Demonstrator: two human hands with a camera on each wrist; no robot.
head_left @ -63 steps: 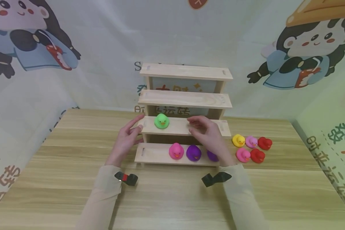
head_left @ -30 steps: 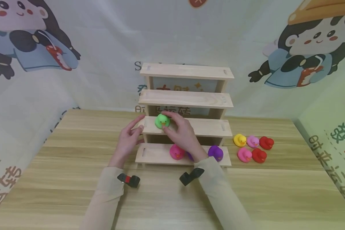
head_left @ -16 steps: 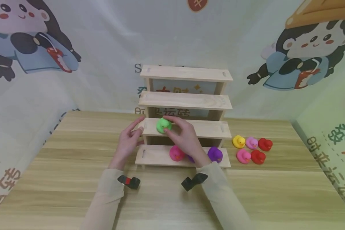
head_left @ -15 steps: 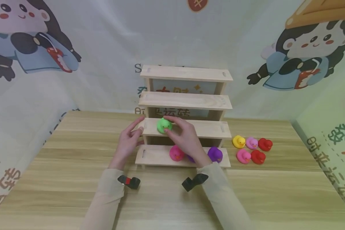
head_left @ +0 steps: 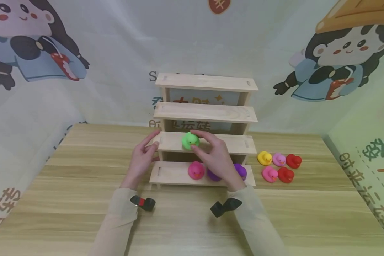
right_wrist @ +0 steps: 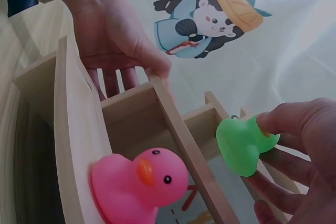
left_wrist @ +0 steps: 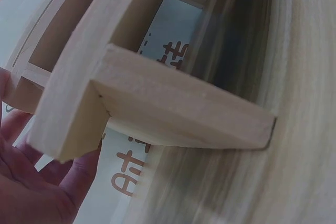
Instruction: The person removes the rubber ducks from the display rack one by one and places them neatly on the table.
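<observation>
My right hand (head_left: 216,154) pinches a green rubber duck (head_left: 190,141) between thumb and fingers, over the second board from the bottom of a wooden tiered shelf (head_left: 204,113). In the right wrist view the green duck (right_wrist: 242,145) is tilted, with the thumb by its beak. At the left end of that same board my left hand (head_left: 140,158) holds the shelf, thumb at the front and fingers behind. The left wrist view shows its fingers (left_wrist: 84,174) around the board's end. A hot pink duck (head_left: 196,170) and two purple ducks (head_left: 242,171) sit on the bottom board; my right hand partly covers the purple ones.
On the table (head_left: 192,227) right of the shelf lie several more ducks: a yellow duck (head_left: 264,158), a light purple duck (head_left: 278,159), a pink duck (head_left: 270,174) and two red ducks (head_left: 286,175). A printed cloth (head_left: 121,96) hangs behind the shelf.
My right hand reached left to the green duck, took hold of it and has shifted it to the right along the board. The left hand stays at the shelf's left end.
</observation>
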